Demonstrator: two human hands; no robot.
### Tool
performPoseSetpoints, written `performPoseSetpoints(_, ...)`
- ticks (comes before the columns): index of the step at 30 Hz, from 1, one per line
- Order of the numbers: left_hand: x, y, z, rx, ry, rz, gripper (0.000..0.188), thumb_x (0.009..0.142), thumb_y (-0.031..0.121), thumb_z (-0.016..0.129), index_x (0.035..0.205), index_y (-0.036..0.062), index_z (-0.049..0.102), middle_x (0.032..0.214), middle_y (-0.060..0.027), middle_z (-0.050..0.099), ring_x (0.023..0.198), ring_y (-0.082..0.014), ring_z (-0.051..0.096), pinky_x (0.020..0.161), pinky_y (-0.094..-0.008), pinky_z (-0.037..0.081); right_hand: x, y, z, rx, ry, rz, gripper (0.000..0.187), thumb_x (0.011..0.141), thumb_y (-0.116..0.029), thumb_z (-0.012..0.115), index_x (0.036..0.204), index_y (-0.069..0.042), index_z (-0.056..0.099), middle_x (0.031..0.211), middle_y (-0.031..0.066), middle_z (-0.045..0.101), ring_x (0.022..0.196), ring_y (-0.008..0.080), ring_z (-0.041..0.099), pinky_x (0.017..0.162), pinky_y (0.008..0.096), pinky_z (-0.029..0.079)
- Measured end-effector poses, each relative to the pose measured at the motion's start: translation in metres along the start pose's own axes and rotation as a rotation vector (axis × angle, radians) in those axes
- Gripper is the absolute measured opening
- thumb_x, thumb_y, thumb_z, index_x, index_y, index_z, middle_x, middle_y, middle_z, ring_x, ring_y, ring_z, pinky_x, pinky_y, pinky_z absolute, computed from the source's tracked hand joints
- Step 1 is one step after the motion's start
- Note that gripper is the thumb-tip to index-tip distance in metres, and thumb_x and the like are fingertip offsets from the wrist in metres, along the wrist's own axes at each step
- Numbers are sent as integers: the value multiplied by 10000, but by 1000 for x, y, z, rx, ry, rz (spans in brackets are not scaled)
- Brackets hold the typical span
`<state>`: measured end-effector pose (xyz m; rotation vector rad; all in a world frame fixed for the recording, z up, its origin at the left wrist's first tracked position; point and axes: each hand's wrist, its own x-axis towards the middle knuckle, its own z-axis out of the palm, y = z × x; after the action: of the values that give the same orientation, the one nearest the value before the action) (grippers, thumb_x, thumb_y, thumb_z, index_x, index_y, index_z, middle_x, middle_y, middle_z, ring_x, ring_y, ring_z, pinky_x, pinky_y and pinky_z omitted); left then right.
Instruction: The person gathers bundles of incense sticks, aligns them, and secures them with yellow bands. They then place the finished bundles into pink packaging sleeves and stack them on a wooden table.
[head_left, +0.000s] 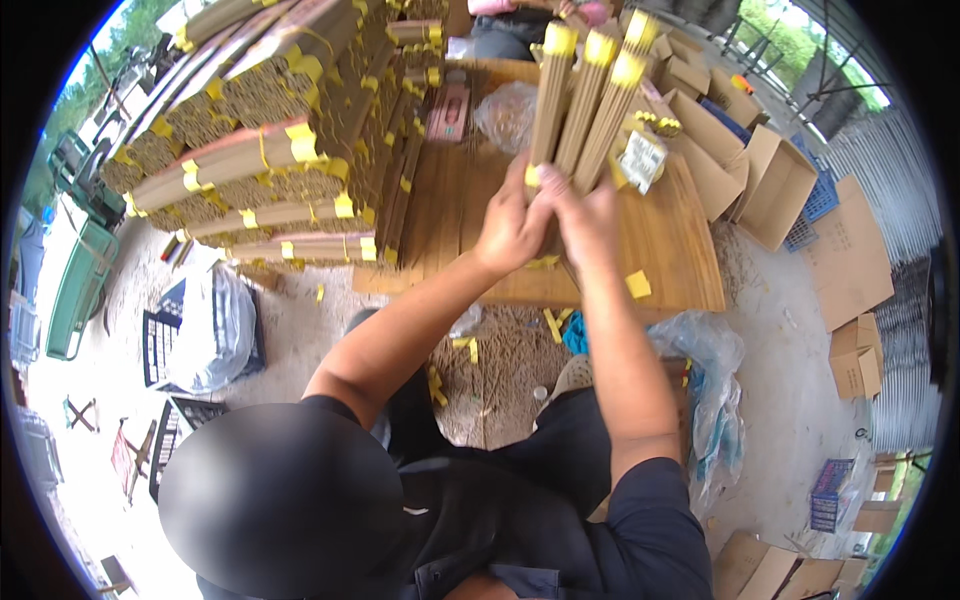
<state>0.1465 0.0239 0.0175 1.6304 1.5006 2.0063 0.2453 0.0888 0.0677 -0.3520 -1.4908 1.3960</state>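
Several slim bundles of thin brown sticks point(593, 118) with yellow-banded far ends stand up over the wooden table. My left hand point(512, 228) wraps round their lower part from the left. My right hand point(587, 215) closes round them from the right, its thumb lying across the front, and is slightly blurred. The two hands touch, and the gripped part of the bundles is mostly hidden. A small yellow piece shows at the left thumb. Right of the bundles lies a silvery packet point(642, 160).
A tall stack of similar brown bundles point(270, 150) rises at the left of the wooden table point(665, 245). Clear plastic point(507, 115) lies near the far edge, where another person sits. Open cardboard boxes point(770, 185) stand at right; a plastic-lined crate point(210, 330) is on the left floor.
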Motion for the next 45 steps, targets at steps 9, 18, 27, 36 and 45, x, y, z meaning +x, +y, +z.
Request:
performPoseSetpoints(9,-3,-28,-45,-76,-198,66,909,945,575,599,1535,-43,287,1477,-268,455,1387,-400,457,1148,-457,362,-4,45,15,-135,-65,-287,804,829,-401,831,1379,22,424,1240,134,585,1107,210,581,969,380,481)
performPoseSetpoints(18,-6,-37,-50,-65,-191,-121,932,820,476,802,1471,-32,371,1348,-230,583,1259,-337,589,1060,-428,462,-1,37,16,-285,-44,-277,708,944,-437,704,1385,49,440,1208,145,594,1072,234,592,933,388,482)
performPoseSetpoints(27,8,-27,-45,-35,-186,12,836,675,202,771,1397,-23,417,1236,-202,610,1163,-302,612,1027,-395,463,0,22,13,-266,172,-392,372,1027,-183,572,1301,53,484,1171,148,607,1035,232,582,932,390,463)
performPoseSetpoints(36,13,-17,-48,-78,-169,-42,786,718,97,789,1417,-21,450,1247,-161,631,1179,-262,605,1063,-385,446,7,15,15,-188,66,-312,395,956,-158,722,1235,32,518,1121,110,645,1005,178,604,914,355,488)
performPoseSetpoints(45,20,-8,-56,-339,-135,-368,704,805,126,861,1392,-9,497,1261,-106,653,1130,-163,615,981,-339,511,12,4,23,-127,29,-226,380,905,-83,771,1203,7,552,1081,48,666,974,120,619,894,311,511)
